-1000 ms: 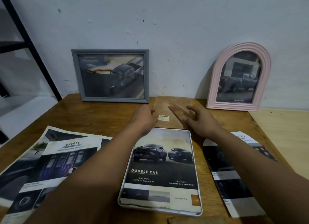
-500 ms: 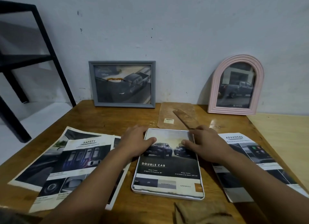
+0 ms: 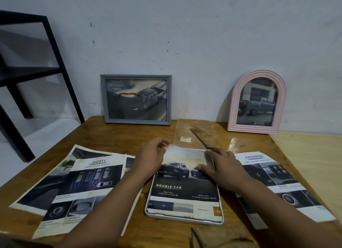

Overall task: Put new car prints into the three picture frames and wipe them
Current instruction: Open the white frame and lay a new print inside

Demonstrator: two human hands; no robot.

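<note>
The job in hand is fitting the paper car print (image 3: 185,184) marked "DOUBLE CAB" into the white, round-cornered frame (image 3: 182,219) lying flat on the brown wooden table (image 3: 114,134). The left hand (image 3: 150,158) pinches the print's curled top-left corner with its fingers (image 3: 162,145). The right hand (image 3: 223,167) presses flat, fingers straight, on the top-right part. Next the thin paper needs smoothing down, I think, then the stiff brown backing board (image 3: 194,129) goes on top.

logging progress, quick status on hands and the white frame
Left hand pinches the DOUBLE CAB print's top left corner, lifted. Right hand presses the print flat in the white frame. Backing board off, behind it.
</note>
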